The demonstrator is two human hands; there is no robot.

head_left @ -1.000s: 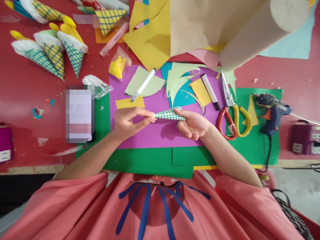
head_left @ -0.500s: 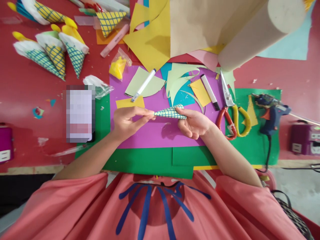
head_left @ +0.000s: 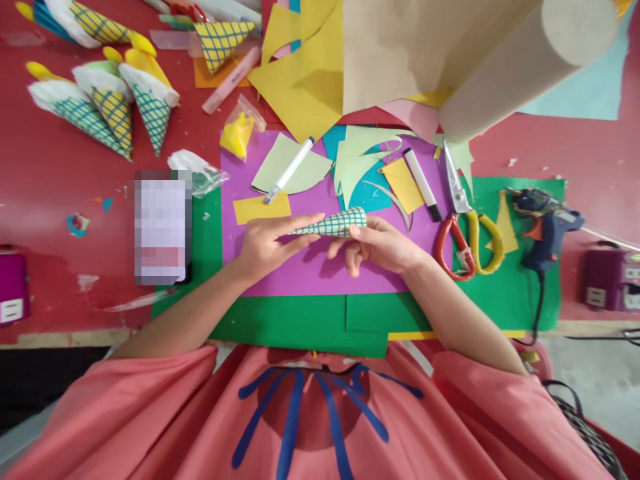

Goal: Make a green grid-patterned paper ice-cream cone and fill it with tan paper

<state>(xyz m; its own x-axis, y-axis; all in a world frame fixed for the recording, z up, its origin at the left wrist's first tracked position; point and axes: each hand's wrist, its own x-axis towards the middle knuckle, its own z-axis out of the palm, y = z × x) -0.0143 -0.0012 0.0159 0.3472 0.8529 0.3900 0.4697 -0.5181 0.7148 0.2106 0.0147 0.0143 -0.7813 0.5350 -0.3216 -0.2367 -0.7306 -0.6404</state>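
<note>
A pale green paper cone [head_left: 340, 223] with a blue criss-cross grid lies sideways between my hands, its tip to the left and its wide end to the right. My left hand [head_left: 270, 247] pinches the narrow part between thumb and fingers. At the wide end, my right hand [head_left: 383, 243] grips the rim with thumb and index finger, its other fingers loosely curled below. Under the cone is a purple sheet [head_left: 290, 273]. Beyond it lie a capped white marker [head_left: 290, 170], a second marker with a black cap [head_left: 423, 183] and pale green paper scraps [head_left: 360, 157].
Scissors [head_left: 457, 200] with red and yellow handles and a glue gun [head_left: 550, 230] lie to the right. A phone [head_left: 160, 230] with a blurred screen is on the left. Several finished cones [head_left: 153, 110] lie at the upper left. A large pale roll [head_left: 520, 73] rises at the upper right.
My left hand has slid from the cone's tip further along its side, toward the right. My right thumb has shifted down to the lower rim of the wide end.
</note>
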